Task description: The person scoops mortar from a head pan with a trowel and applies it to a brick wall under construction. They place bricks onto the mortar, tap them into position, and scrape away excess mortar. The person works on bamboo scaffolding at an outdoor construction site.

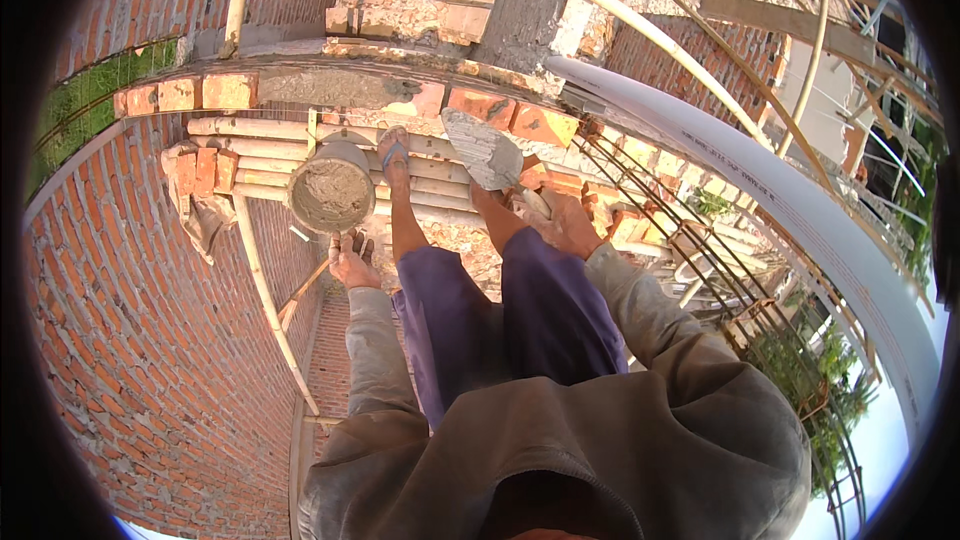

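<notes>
My right hand grips a trowel by its handle. The trowel's grey, mortar-smeared blade reaches up beside the brick wall top, in front of my right foot. Left of my feet stands a round bucket holding grey-brown mortar. My left hand is just below the bucket's near side, fingers apart and nothing visible in them. Ahead runs a low wall top, where wet mortar lies spread between orange bricks on the left and more bricks on the right.
I stand on a bamboo platform. Loose bricks lie at its left end, others near my right hand. Steel reinforcing bars and a long white pipe run along the right. Bamboo poles cross ahead; a brick wall drops on the left.
</notes>
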`<state>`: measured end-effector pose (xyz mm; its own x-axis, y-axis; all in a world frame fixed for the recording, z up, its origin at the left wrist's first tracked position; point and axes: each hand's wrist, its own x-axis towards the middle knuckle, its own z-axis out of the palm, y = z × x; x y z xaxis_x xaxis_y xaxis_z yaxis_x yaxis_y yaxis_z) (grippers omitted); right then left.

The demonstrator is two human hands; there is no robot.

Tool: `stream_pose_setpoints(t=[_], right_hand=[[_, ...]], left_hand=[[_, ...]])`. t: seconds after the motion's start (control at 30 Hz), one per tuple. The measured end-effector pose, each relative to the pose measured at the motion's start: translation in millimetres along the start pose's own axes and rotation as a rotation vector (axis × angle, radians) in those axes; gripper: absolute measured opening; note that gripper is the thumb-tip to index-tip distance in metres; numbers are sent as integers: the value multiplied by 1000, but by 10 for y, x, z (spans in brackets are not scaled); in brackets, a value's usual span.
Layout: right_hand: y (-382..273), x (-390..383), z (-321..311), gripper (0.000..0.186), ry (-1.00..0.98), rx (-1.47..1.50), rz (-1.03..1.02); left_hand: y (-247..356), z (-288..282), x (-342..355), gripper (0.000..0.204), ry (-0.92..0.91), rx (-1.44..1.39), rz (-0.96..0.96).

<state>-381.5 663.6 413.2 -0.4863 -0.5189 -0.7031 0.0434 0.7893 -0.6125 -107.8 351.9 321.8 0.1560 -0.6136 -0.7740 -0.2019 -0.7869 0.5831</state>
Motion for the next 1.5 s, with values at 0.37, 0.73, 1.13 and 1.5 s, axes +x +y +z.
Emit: stream_pose_setpoints(t=[0.37,0.73,1.13,1.5], right_hand=[[325,-1247,429,38,337,-138,507],[231,-2530,1820,37,786,413,898],[551,-2868,3129,49,945,619,1204],[683,-2903,2187,22,895,1216,913]], left_hand=[[1099,836,-237,47,-434,410,16],[2462,1827,-357,47,-788,638,195],[2506,1651,-225,49,-818,1118,226],[2590,671,-217,55,-588,1143,144]])
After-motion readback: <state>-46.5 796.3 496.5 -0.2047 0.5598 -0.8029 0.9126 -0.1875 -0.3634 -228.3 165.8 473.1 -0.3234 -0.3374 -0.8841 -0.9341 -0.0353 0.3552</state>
